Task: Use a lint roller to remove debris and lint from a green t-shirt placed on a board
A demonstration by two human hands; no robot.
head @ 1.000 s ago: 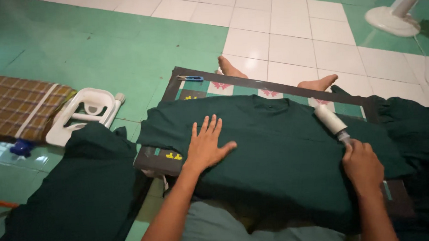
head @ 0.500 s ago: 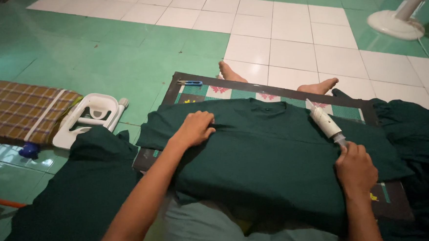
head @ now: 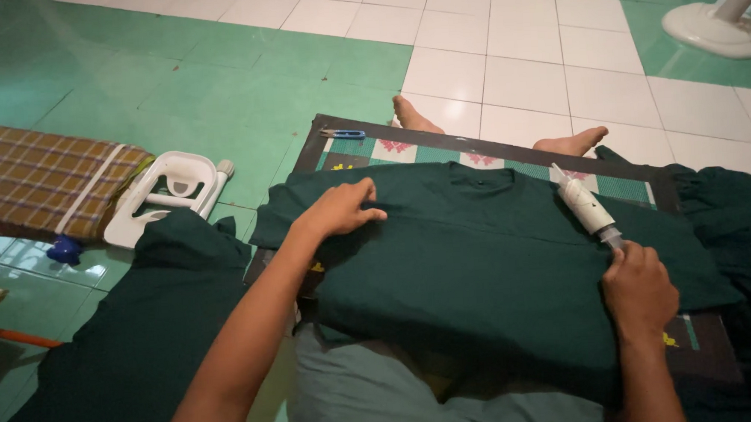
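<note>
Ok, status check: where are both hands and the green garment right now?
Left hand pressing on green garment, fingers curled. Right hand gripping white tool by its end, tool lying on garment. Nothing between the hands.

Single head-worn view, steeply down, close over the lap.

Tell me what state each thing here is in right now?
Green garment: spread flat over the lap board.
Left hand: resting on the garment, fingers curled.
Right hand: closed around the white tool's handle.
White tool: lying on the garment.
Blue snips: lying on the mat, untouched.
Fan: standing on the floor.
</note>
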